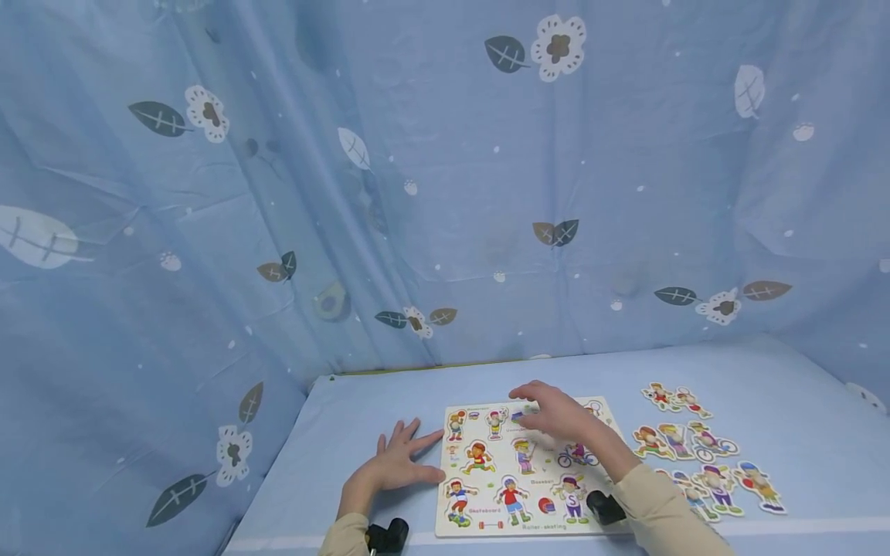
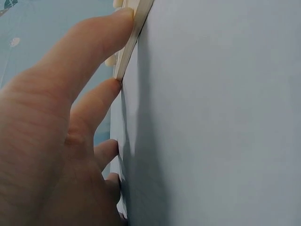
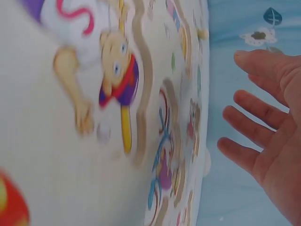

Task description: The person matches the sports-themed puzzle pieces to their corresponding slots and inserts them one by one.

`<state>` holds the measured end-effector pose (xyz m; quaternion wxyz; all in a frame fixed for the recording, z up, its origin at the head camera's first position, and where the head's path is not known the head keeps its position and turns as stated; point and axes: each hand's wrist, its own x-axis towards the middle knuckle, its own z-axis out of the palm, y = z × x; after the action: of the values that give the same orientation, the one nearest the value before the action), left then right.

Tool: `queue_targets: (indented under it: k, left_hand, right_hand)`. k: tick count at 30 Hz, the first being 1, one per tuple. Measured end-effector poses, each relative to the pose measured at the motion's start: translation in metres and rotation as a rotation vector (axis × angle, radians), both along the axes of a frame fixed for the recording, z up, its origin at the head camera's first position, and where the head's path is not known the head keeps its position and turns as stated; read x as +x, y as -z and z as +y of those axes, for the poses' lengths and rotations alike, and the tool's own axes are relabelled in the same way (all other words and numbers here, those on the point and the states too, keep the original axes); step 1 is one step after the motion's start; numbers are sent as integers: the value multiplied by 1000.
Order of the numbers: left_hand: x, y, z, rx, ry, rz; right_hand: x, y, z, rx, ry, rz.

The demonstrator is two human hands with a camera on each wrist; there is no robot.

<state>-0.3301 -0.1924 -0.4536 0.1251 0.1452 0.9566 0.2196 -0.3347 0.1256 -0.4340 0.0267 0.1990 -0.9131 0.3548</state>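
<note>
A cream puzzle board point(image 1: 504, 466) with cartoon sports figures lies on the table, its cut-out shapes outlined by recesses in the right wrist view. My left hand point(image 1: 398, 465) rests on the table with fingers spread, thumb and index fingertip right at the board's left edge. In the left wrist view, the thumb point(image 2: 110, 30) presses against that wooden edge. Above the back half of the board hovers my right hand point(image 1: 562, 418), fingers loosely bent and nothing held. Seen from the right wrist, those fingers point(image 3: 256, 106) stand apart over the board's surface.
Right of the board lie several loose figure pieces, among them a cyclist point(image 1: 711, 440), a baseball player point(image 1: 718, 488) and a small pair point(image 1: 674, 399) farther back. A blue patterned curtain point(image 1: 452, 177) hangs behind the pale blue table point(image 1: 368, 405).
</note>
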Motion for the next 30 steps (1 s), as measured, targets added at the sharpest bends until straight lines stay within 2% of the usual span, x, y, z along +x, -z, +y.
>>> queue_targets:
  k: [7,18,30]
  left_hand:
    - [0,1,0,0,-6,-3]
    - [3,-2,0,18,-6,-6]
    - [-2,4,-2,13,-3,7]
  right_hand:
    - [-1,-4,20,31,17,16]
    - [-2,-7,56,35,57,115]
    - [-6,-6,97,39,147,85]
